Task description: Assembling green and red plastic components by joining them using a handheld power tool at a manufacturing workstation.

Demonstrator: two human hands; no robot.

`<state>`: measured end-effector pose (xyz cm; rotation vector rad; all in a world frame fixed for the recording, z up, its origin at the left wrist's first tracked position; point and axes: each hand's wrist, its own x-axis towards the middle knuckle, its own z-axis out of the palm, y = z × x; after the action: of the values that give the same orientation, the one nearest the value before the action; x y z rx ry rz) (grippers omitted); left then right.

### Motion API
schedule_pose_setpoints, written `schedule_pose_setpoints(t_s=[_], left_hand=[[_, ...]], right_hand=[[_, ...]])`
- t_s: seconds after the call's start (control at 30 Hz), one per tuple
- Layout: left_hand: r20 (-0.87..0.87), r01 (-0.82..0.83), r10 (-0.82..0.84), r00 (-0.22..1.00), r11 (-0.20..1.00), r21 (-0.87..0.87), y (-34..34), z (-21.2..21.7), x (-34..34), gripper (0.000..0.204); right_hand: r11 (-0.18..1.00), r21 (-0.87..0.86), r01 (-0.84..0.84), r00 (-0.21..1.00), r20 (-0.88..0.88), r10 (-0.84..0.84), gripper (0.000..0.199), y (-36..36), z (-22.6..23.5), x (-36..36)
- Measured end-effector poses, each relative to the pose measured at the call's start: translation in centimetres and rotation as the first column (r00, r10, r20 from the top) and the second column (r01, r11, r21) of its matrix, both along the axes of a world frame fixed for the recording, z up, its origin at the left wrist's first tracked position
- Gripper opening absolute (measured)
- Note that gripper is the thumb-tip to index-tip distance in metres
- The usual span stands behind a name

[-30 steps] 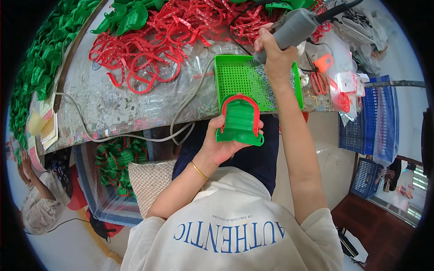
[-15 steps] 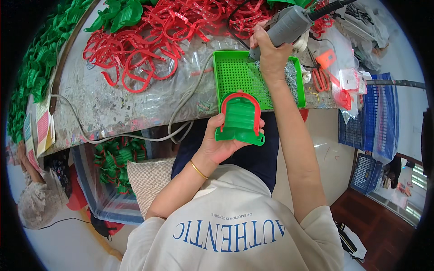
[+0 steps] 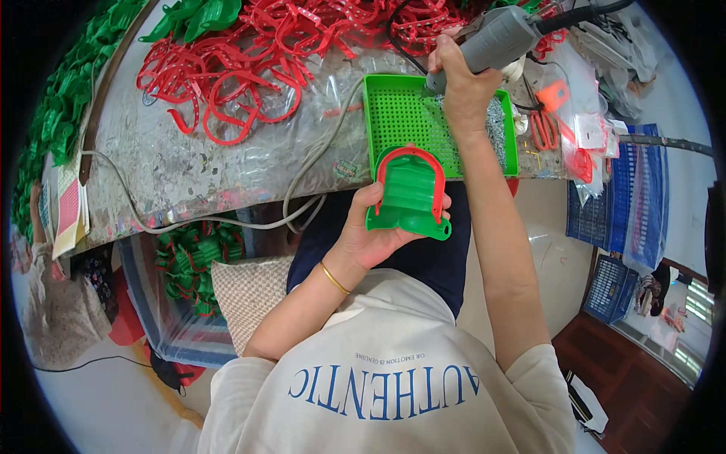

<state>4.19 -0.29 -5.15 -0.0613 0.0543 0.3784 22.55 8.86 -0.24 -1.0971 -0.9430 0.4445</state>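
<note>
My left hand [image 3: 374, 231] holds a green plastic scoop-shaped part [image 3: 408, 198] with a red arched strap fitted round its rim, just below the table edge. My right hand [image 3: 461, 83] grips a grey electric screwdriver [image 3: 491, 41], its tip pointed down into a green perforated tray [image 3: 401, 113]. The tray holds small metal screws [image 3: 495, 125] along its right side. The tool's black cable leaves toward the upper right.
A heap of red plastic straps [image 3: 249, 53] covers the plastic-wrapped table [image 3: 174, 166], with green parts [image 3: 45, 113] at the far left. A grey cable [image 3: 227, 219] trails off the edge. A bin of green parts [image 3: 189, 261] stands below, blue crates [image 3: 628, 197] at right.
The green part in my left hand has stayed at about the same spot. My right hand with the screwdriver has stayed over the tray, shifting slightly.
</note>
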Motion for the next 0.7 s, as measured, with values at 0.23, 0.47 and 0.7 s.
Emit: schedule_pose_setpoints(t_s=[0.23, 0.47, 0.7], left_hand=[[-0.01, -0.006, 0.006, 1.0, 1.0, 0.0, 0.0, 0.6, 0.1, 0.072], [-0.056, -0.015, 0.017, 0.998, 1.0, 0.023, -0.1, 0.5, 0.1, 0.071], [-0.065, -0.019, 0.022, 0.998, 0.999, 0.05, 0.0, 0.9, 0.2, 0.07]], right_hand=[[0.977, 0.2, -0.07, 0.977, -0.185, 0.108, 0.016, -1.6, 5.2, -1.3], [0.974, 0.085, -0.21, 0.95, -0.216, 0.224, 0.018, -5.9, 8.6, -3.7], [0.982, 0.047, -0.185, 0.976, -0.103, 0.189, 0.017, -6.0, 7.5, -4.1]])
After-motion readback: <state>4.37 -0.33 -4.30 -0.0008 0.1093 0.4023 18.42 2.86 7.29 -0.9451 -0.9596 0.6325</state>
